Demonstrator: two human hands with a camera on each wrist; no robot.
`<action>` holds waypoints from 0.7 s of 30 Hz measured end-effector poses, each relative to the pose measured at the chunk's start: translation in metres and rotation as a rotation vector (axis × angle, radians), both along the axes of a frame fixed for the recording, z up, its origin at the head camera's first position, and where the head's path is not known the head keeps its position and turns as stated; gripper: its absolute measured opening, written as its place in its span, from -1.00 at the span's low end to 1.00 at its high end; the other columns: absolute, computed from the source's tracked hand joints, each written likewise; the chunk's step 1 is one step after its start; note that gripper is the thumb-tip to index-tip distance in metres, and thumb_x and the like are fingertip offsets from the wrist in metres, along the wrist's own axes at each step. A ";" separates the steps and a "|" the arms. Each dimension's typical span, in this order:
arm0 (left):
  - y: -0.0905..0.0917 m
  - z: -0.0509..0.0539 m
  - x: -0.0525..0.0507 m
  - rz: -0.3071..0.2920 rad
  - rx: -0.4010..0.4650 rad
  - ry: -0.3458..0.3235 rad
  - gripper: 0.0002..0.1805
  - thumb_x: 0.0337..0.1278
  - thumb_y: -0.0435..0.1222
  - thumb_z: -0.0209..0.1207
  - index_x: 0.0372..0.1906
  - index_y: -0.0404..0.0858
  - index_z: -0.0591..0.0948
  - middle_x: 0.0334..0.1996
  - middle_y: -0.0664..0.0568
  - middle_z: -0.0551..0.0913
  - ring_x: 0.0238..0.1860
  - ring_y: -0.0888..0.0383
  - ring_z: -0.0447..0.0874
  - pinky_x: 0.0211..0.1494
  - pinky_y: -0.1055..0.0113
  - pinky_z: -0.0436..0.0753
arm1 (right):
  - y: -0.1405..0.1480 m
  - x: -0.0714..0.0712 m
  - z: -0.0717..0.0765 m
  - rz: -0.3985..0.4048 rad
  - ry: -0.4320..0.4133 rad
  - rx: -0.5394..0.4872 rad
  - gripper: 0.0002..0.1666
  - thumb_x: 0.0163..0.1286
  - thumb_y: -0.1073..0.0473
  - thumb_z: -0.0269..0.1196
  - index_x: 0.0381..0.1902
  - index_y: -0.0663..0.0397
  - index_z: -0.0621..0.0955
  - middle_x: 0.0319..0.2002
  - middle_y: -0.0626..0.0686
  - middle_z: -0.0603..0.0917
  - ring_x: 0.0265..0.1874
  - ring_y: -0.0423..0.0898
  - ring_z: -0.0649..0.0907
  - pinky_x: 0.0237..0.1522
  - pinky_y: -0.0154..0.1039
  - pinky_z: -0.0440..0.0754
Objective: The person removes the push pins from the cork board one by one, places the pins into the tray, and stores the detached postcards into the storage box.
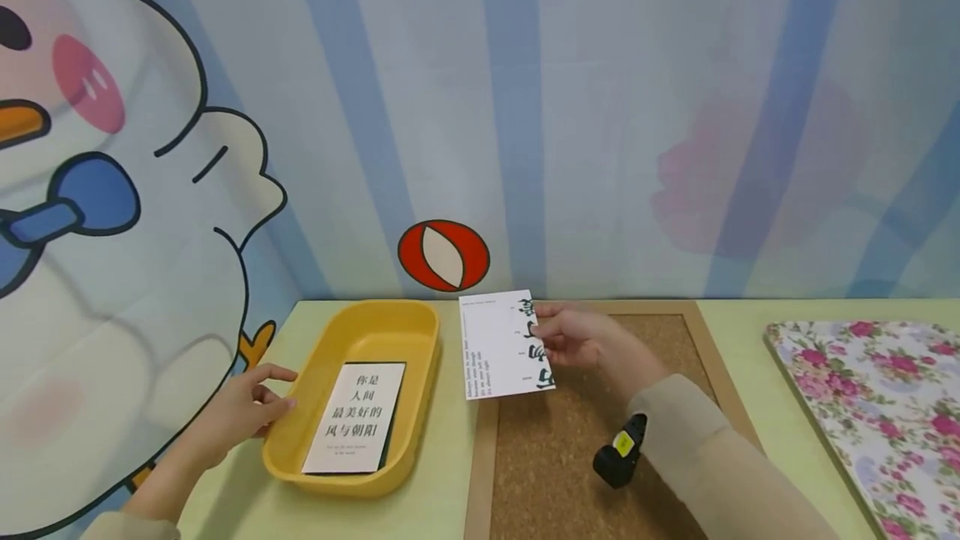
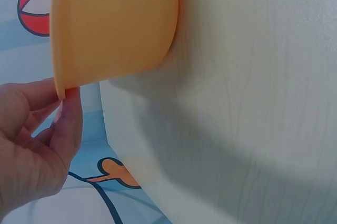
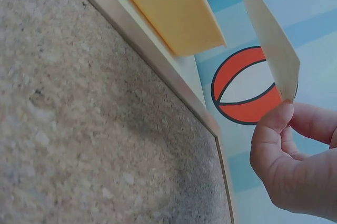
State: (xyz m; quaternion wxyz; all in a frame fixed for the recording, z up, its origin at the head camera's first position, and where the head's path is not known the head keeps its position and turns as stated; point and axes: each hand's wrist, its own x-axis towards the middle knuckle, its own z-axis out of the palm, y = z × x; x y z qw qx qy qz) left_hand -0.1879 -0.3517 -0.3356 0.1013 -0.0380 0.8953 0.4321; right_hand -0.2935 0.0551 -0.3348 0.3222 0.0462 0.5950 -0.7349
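Observation:
My right hand [image 1: 577, 336] pinches a white printed card [image 1: 498, 348] by its right edge, holding it up over the far left part of a wood-framed corkboard [image 1: 600, 440]. In the right wrist view the card [image 3: 271, 40] shows nearly edge-on between thumb and fingers. My left hand [image 1: 243, 411] grips the left rim of a yellow plastic tray [image 1: 429, 407], the rim caught between thumb and fingers in the left wrist view. Inside the tray lies a stack of cards [image 1: 356, 419], the top one white with dark Chinese characters.
At the right of the pale table [image 1: 813, 473] lies a board with a pink floral pattern [image 1: 885, 407]. A striped backdrop [image 1: 600, 107] with cartoon prints stands directly behind the table. A black wrist camera [image 1: 618, 452] hangs from the right sleeve above the corkboard.

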 end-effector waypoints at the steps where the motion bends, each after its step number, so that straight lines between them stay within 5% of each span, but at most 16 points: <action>1: 0.000 0.001 0.000 0.001 -0.004 0.003 -0.54 0.20 -0.41 0.13 0.15 -0.52 0.34 -0.51 -0.06 0.47 -0.56 0.11 0.43 -0.42 0.30 0.59 | -0.001 0.000 0.000 0.001 0.003 -0.005 -0.47 0.36 0.46 -0.02 0.29 0.33 0.23 -0.41 0.02 0.56 -0.46 -0.18 0.52 -0.48 -0.44 0.47; 21: 0.003 0.002 0.001 0.018 -0.003 0.008 -0.56 0.18 -0.43 0.14 0.12 -0.51 0.36 -0.51 -0.07 0.50 -0.54 0.11 0.47 -0.40 0.30 0.61 | -0.021 -0.004 0.008 -0.022 -0.010 0.032 -0.40 0.35 0.46 0.01 0.33 0.30 0.19 -0.33 0.08 0.50 -0.46 -0.15 0.50 -0.51 -0.43 0.48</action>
